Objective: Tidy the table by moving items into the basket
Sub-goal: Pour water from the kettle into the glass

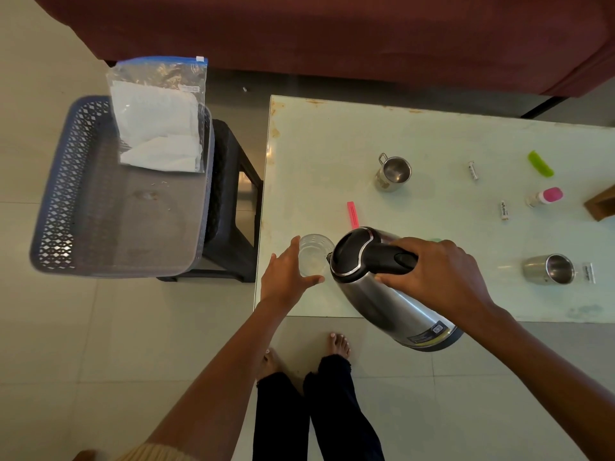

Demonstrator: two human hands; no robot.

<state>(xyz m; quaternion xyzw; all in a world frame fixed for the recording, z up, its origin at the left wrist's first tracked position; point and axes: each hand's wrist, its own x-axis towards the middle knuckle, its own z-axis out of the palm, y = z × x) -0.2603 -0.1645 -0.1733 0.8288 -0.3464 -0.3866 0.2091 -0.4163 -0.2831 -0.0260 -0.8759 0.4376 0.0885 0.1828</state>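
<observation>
A steel kettle (pixel 382 294) with a black lid and handle hangs tilted over the near left corner of the glass table (pixel 432 134). My right hand (pixel 439 274) grips its black handle. The spout points at a clear glass (pixel 314 252) standing at the table's left edge. My left hand (pixel 288 274) curls round that glass from the near side. A grey perforated basket (pixel 66 194) sits on a dark stool (pixel 233 181) left of the table. Leaning in its far end is a zip bag of white cloth (pixel 156 128).
Across the table lie a pink clip (pixel 352 214), two steel mugs (pixel 394 171) (pixel 550 269), a green clip (pixel 540 163), a pink-capped bottle (pixel 547 196) and small white tubes (pixel 505 211). A maroon sofa (pixel 332 28) stands behind. My feet (pixel 339 344) are on the tiled floor below.
</observation>
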